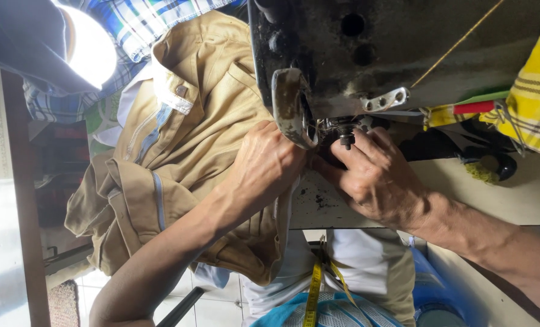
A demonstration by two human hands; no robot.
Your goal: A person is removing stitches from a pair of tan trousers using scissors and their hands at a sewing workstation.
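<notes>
Under the dark, grimy metal head of the sewing machine point(403, 48) I see both hands crowded at the needle end. My left hand point(267, 163) lies knuckles-up on the tan trousers point(185, 151), its fingers curled down onto the cloth just beside the worn, rounded metal face plate point(291, 106); whether the fingertips pinch the fabric I cannot tell, as they are tucked out of sight. My right hand point(376, 178) comes in from the other side, thumb and forefinger pressed together around the small dark screw point(346, 138) that hangs below the machine head.

The trousers are a stiff cotton twill, bunched in thick folds over the machine bed, with a pale waistband lining, a metal button and an open zip showing. They spill off the scuffed, pale tabletop point(524, 194) towards the tiled floor. A yellow measuring tape point(313, 290) hangs limp below the hands. Checked yellow cloth point(539, 91) sits at the far edge near a black handle, and blue plaid fabric point(143, 21) lies beside a bright round lamp point(88, 48).
</notes>
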